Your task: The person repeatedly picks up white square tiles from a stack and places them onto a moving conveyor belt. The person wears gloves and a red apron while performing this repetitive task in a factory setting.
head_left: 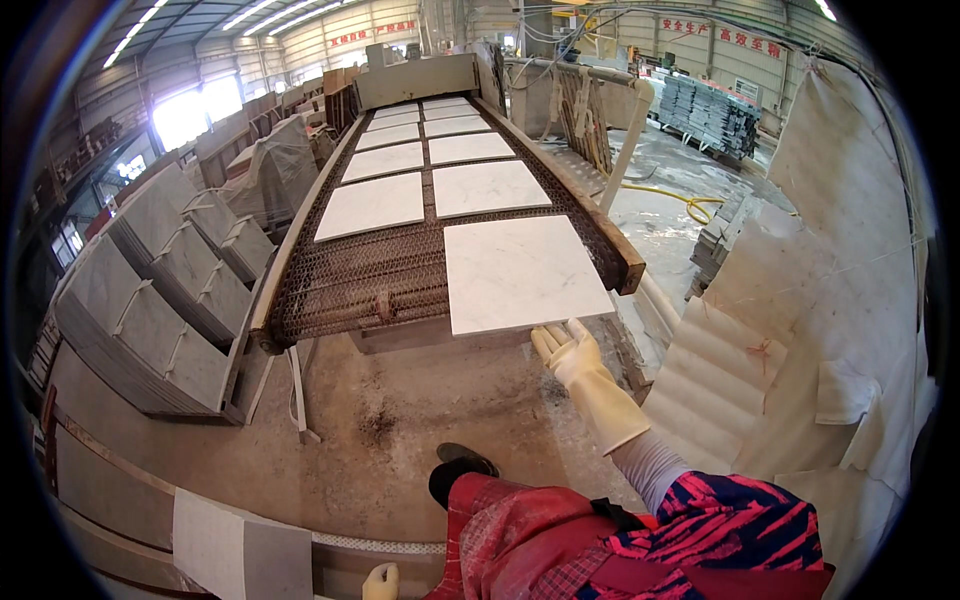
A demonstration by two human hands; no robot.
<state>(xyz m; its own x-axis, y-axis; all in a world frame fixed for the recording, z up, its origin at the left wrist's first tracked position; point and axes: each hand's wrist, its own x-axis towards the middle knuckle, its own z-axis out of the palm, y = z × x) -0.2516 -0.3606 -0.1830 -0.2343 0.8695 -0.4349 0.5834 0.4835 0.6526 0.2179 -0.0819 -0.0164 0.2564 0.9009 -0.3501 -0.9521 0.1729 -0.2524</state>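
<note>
Right hand (572, 352), gloved and spread flat, touches the near edge of a white stone tile (520, 272) on the mesh belt (370, 275). Left hand (380, 582) hangs low, its grip unclear. Grey slab stacks (150, 320) lean left.

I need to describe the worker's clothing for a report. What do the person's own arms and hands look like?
Both hands wear cream rubber gloves: the right hand with a long cuff, the left hand seen only in part at the lower edge. The right arm has a pale grey under-sleeve, then a pink and dark blue patterned sleeve.
</note>
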